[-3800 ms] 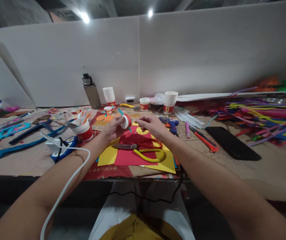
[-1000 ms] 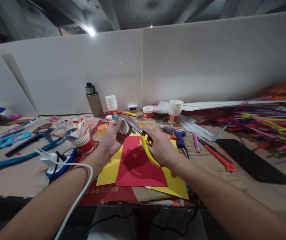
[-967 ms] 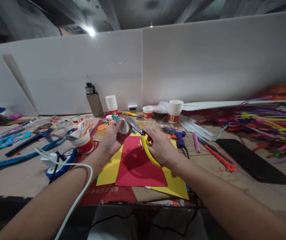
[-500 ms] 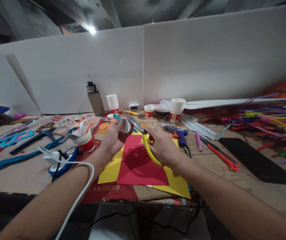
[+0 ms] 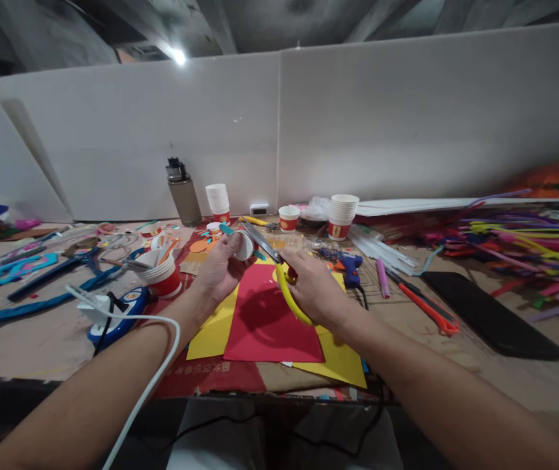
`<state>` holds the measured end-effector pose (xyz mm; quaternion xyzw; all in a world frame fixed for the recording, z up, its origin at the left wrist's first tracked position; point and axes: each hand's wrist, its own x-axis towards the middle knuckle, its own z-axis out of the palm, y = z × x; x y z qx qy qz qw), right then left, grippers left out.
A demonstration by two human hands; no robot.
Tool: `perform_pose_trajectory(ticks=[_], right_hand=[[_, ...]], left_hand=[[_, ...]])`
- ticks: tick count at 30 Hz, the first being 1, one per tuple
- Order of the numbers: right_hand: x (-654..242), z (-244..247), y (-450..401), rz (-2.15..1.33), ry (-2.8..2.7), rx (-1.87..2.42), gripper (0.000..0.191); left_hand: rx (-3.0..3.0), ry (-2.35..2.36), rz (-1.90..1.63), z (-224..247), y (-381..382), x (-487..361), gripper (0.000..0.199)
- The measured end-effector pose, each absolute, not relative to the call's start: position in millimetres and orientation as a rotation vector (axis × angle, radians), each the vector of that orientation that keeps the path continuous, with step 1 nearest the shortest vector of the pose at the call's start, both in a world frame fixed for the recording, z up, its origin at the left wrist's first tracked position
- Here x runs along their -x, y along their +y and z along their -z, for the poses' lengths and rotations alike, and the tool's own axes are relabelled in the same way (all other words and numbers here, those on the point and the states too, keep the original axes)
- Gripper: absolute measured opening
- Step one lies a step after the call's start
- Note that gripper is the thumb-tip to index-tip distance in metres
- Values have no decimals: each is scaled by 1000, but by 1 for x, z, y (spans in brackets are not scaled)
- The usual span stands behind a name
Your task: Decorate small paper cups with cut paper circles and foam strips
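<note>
Head view: left hand (image 5: 223,266) closed around a small paper cup (image 5: 243,246) tipped on its side, just left of centre. Right hand (image 5: 311,282), at its four o'clock, wraps the yellow handle of the scissors (image 5: 265,243); blades point to ten o'clock, beside the cup. Whether blades touch it, cannot tell. Red paper (image 5: 274,326) lies at six o'clock, below both hands.

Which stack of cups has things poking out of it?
The front stack, near the blue power strip. Nothing pokes out of the left back stack or the right back stack.
</note>
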<state>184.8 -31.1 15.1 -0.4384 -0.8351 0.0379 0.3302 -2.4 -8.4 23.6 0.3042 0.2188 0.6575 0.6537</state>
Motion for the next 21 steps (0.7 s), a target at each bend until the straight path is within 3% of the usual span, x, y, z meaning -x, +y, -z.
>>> perform_pose_trajectory(ticks=[13,21], right_hand=[[-192,-27,-30,-248,-2237,1496,23],[-181,-18,-47,-295,-2425,1483,31]], left_hand=[[-638,574,-1618,-40,-3,22,4],[-771,605,-1565,-57,-10,20,13]])
